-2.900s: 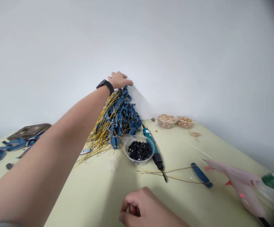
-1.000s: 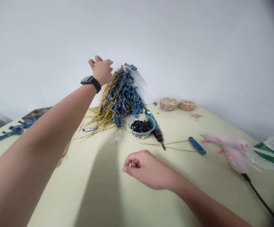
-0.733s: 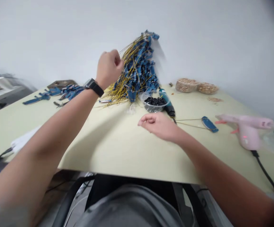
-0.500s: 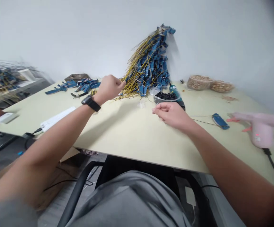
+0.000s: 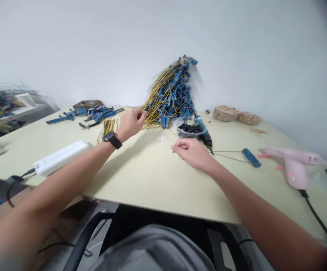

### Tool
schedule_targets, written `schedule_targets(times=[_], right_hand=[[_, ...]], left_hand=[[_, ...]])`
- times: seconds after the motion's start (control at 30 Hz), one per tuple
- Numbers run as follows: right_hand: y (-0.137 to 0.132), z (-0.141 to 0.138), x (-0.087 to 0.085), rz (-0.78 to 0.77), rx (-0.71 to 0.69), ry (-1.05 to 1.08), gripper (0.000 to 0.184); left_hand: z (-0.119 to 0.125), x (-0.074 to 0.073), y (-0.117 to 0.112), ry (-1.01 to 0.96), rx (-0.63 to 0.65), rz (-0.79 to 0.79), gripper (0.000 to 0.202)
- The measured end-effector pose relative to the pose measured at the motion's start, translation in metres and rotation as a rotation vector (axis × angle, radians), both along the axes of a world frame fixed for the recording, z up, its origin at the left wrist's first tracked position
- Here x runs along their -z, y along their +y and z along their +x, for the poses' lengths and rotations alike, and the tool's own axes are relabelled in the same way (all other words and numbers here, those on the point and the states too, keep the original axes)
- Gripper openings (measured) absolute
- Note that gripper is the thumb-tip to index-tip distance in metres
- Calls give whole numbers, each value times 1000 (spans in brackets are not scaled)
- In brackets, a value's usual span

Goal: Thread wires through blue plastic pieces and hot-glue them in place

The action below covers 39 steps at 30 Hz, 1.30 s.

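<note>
My left hand point(image 5: 131, 123), with a black watch on the wrist, is raised above the table, its thumb and fingers pinched together. Behind it leans a tall heap of blue pieces with yellow wire-like stems point(image 5: 173, 90). My right hand point(image 5: 191, 152) hovers with fingers closed, just in front of a clear bowl of small black pieces point(image 5: 190, 129). Anything between the fingers of either hand is too small or blurred to make out. Right of that hand, a blue curved piece point(image 5: 251, 157) lies with two thin strands running towards my wrist.
A pink glue gun point(image 5: 293, 162) stands at the right. A teal and black tool point(image 5: 204, 130) lies beside the bowl. Two round containers of tan bits point(image 5: 226, 113) stand at the back. Blue pieces point(image 5: 101, 113), pliers point(image 5: 88, 125) and a white power strip point(image 5: 61, 156) are on the left.
The camera view has shifted, so the whole scene sits lower and further left. Both hands keep nearly the same places over the table, fingers still closed.
</note>
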State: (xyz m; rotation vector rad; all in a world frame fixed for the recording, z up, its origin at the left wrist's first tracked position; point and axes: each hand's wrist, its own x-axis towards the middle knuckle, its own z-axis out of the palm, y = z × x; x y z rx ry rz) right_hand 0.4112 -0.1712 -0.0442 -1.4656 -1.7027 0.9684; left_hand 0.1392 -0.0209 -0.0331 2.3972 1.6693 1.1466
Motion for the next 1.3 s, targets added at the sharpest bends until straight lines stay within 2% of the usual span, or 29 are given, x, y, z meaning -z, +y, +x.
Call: schedule_targets(times=[0.07, 0.13, 0.2, 0.3, 0.37, 0.43, 0.53, 0.67, 0.87, 1.03, 1.3], right_hand=[[1, -3, 3, -3, -51, 50, 35], [2, -4, 8, -19, -89, 95, 37], [1, -5, 12, -26, -111, 118, 35], [-2, -5, 15, -27, -122, 135, 38], [-5, -6, 12, -50, -125, 155, 41], [-8, -8, 8, -93, -134, 166, 43], [-12, -12, 2, -139, -136, 144, 41], [-18, -14, -3, -191, -149, 119, 33], [-21, -13, -7, -188, -170, 134, 36], [-20, -13, -6, -192, -164, 136, 36], [-19, -12, -6, -193, -173, 148, 38]], left_hand=[[22, -26, 28, -29, 46, 85, 30], [51, -58, 64, -33, 93, 176, 17], [81, -92, 101, -10, 119, 234, 29], [123, -134, 151, 33, 140, 205, 55], [146, -152, 178, 51, 180, 162, 68], [163, -161, 200, 76, 234, 122, 75], [181, -160, 225, 126, 292, 79, 79], [192, -147, 241, 164, 283, 49, 82], [198, -131, 240, 196, 267, 59, 84], [202, -126, 243, 246, 272, 80, 86], [200, -120, 247, 183, 295, 59, 80]])
